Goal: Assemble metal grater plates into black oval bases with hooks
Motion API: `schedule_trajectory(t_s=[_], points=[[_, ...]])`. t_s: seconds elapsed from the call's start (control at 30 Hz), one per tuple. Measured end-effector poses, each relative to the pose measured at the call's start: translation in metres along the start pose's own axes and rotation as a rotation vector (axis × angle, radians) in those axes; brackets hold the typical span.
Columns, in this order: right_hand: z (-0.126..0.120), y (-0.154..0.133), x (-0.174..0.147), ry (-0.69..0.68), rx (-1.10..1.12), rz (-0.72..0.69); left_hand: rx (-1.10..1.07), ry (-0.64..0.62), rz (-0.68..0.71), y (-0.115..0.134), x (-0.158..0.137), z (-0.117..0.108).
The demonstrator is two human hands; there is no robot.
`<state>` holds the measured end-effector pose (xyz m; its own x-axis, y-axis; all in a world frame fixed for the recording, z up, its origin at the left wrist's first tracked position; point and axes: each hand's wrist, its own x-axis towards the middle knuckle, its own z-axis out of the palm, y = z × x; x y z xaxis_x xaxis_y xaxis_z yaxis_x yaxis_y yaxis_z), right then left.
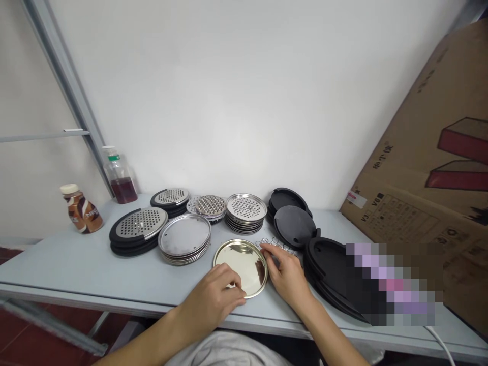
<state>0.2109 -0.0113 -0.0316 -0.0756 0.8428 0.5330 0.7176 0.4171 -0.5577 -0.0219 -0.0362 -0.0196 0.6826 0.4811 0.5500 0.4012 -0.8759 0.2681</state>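
Observation:
A shiny round metal plate (pixel 238 262) with a raised rim lies on the table in front of me. My left hand (pixel 219 295) is over its lower left edge, fingers curled and thumb close to the index finger. Whatever those fingers pinch is too small to make out. At the plate's right rim, my right hand (pixel 287 274) has its thumb and index finger together on the edge. Small metal rings (pixel 276 243) lie loose just behind the right hand. To the left of the plate is a stack of dull metal discs (pixel 185 235).
Behind stand stacked grater discs (pixel 246 208) and more grater plates (pixel 210 206). Black-rimmed graters (pixel 139 223) are at left, black round trays (pixel 331 264) and a grey disc (pixel 293 226) at right. Two bottles (pixel 82 211) stand far left; a large carton (pixel 419 168) leans right.

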Motion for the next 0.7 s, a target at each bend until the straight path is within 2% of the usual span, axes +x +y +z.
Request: schedule_trajectory(t_s=[0.2,0.3,0.47,0.7], points=[[-0.003,-0.003,0.000,-0.031,-0.011,-0.044,-0.147,-0.077,-0.209,-0.007,0.002,-0.013],[-0.005,-0.003,-0.002,-0.050,-0.013,-0.087,-0.157,-0.118,-0.257,-0.014,0.000,-0.019],[-0.007,0.001,-0.006,-0.051,-0.073,-0.126,-0.179,-0.148,-0.250,-0.019,-0.003,-0.025],[-0.004,-0.001,-0.004,-0.090,-0.156,-0.122,-0.154,-0.103,-0.160,-0.016,-0.003,-0.023]])
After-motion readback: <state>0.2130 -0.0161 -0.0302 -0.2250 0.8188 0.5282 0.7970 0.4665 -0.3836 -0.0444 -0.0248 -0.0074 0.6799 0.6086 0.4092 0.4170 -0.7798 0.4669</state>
